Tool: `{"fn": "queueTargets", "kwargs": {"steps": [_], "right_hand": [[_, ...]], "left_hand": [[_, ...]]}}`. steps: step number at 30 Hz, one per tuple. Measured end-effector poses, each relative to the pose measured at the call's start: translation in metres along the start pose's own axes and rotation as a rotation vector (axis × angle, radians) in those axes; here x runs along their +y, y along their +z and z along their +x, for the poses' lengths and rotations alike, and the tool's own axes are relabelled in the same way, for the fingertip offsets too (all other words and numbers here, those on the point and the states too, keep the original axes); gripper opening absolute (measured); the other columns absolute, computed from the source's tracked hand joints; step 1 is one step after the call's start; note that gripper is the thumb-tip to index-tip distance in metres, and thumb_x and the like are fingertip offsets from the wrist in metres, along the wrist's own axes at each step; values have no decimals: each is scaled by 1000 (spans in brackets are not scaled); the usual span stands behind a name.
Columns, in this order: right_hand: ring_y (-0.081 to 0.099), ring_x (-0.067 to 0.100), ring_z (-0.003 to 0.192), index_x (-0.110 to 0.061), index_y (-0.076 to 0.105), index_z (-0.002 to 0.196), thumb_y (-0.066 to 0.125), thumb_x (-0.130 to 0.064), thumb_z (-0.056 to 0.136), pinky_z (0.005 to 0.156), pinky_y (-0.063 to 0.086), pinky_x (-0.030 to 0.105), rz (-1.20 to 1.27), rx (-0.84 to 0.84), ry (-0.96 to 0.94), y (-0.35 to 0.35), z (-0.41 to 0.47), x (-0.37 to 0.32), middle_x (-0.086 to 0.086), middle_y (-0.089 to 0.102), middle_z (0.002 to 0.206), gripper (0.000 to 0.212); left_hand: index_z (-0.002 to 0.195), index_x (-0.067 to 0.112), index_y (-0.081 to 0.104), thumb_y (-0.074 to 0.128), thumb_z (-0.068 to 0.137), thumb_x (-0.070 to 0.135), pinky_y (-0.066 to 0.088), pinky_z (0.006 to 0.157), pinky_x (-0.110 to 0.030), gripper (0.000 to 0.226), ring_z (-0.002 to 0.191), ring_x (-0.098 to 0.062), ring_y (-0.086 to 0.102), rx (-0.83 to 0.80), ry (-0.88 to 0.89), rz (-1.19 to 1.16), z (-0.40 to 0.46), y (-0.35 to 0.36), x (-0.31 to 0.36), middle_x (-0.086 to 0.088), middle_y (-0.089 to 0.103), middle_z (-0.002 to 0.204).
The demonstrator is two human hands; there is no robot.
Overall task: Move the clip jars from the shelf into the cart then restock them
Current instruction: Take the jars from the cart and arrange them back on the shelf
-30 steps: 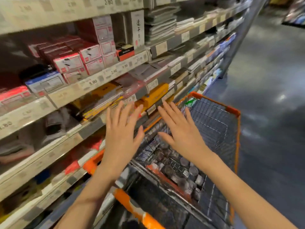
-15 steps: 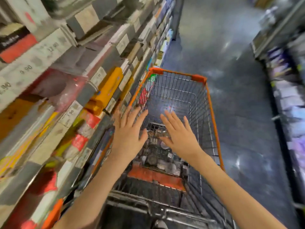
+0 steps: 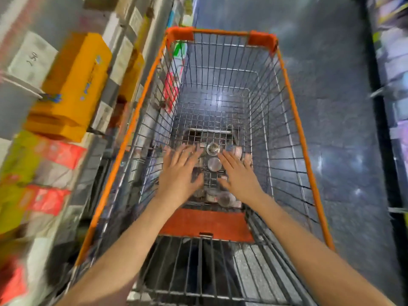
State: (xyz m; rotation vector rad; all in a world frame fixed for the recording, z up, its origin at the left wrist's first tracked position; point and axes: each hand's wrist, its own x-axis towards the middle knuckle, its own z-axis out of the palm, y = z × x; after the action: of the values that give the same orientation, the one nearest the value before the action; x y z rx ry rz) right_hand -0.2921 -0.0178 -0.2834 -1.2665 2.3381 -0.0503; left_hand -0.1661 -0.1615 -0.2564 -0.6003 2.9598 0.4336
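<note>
An orange-rimmed wire cart [image 3: 295, 120] fills the middle of the view. Several small clear clip jars [image 3: 213, 156] with round lids lie on its floor at the near end, some partly hidden under my hands. My left hand [image 3: 179, 174] reaches down into the cart with fingers straight and spread, just left of the jars. My right hand [image 3: 239, 173] does the same just right of them. Neither hand holds anything. The view is motion-blurred.
Shelves [image 3: 110, 89] with price tags, orange boxes [image 3: 75, 85] and red and yellow packs run along the left, close to the cart. Dark tiled aisle floor [image 3: 344, 107] lies to the right. Another shelf row [image 3: 393, 62] stands at the far right. The cart's orange child-seat flap [image 3: 205, 224] sits near me.
My view has swung from the shelf down onto the cart. Both hands have gone from beside the shelf down into the cart, over the jars, still spread and holding nothing.
</note>
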Motion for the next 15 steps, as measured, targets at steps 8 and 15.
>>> {"fn": "queueTargets", "kwargs": {"steps": [8, 15], "right_hand": [[2, 19, 146, -20, -1, 151, 48, -40, 96, 118, 4, 45, 34, -130, 99, 70, 41, 32, -1, -2, 160, 76], [6, 19, 146, -21, 9, 151, 45, -40, 97, 118, 3, 49, -26, -184, 45, 114, 87, 57, -2, 7, 159, 67]], "left_hand": [[150, 24, 16, 39, 92, 44, -19, 111, -36, 66, 146, -18, 5, -124, -9, 27, 25, 69, -14, 2, 16, 157], [150, 26, 18, 46, 93, 41, -16, 111, -36, 65, 145, -20, 12, -162, -10, -42, 41, 127, -42, 2, 27, 153]]}}
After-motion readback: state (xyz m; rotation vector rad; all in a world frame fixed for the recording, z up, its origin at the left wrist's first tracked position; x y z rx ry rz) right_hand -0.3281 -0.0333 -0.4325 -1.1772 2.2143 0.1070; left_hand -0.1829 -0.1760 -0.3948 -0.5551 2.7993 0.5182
